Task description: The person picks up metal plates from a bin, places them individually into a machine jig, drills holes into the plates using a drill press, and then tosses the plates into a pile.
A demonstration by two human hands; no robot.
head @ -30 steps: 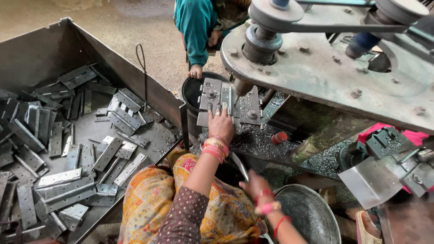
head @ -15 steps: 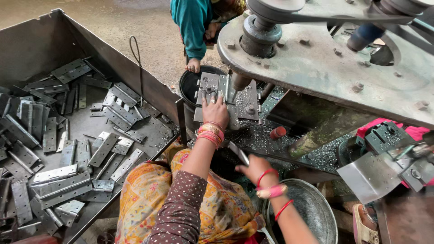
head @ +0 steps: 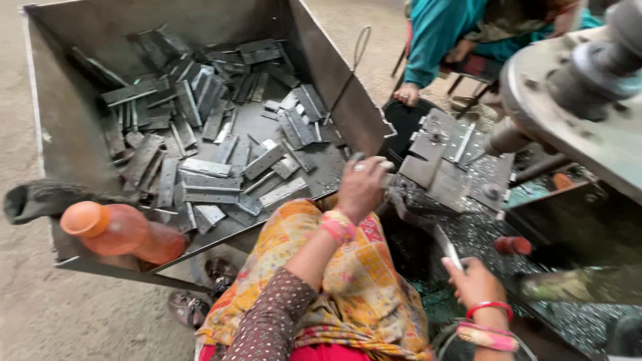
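Note:
My left hand [head: 361,188] is curled shut at the corner of the big steel bin [head: 334,73], beside the grey die plate [head: 445,157] of the press. A small grey metal piece seems to be pinched in its fingers. My right hand [head: 476,284] is lower right, over my lap, gripping a flat metal strip [head: 447,246] that points up towards the die. The bin holds several flat metal plates [head: 207,167] scattered over its floor.
A co-worker in a teal sleeve rests a hand [head: 406,93] on a black tub [head: 401,117] behind the die. An orange bottle [head: 120,230] and a dark cloth [head: 47,197] lie on the bin's near edge. The press body [head: 575,93] overhangs at right; metal chips [head: 481,227] cover its bed.
My left hand has drawn back from the die plate to the bin's corner. My right hand has dropped lower with the strip. The view has swung left over the bin.

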